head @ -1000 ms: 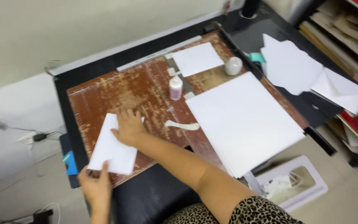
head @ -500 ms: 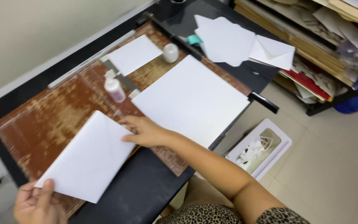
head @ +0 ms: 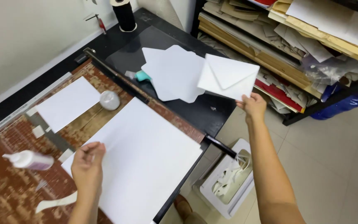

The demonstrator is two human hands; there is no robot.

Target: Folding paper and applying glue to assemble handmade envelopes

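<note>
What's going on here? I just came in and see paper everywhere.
A person is working with paper at a table. The right hand holds a white envelope up over the table's far edge, near a pile of cut sheets. The left hand rests on a big white sheet on the worn cutting board, with a glue bottle nearby.

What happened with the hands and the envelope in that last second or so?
The right hand left the board, took the white envelope and carried it out to the right, holding it by its lower edge above the pile of white cut-outs. The left hand, which had held its corner, let go and now rests on the big white sheet. The glue bottle and sheet stayed put.
</note>
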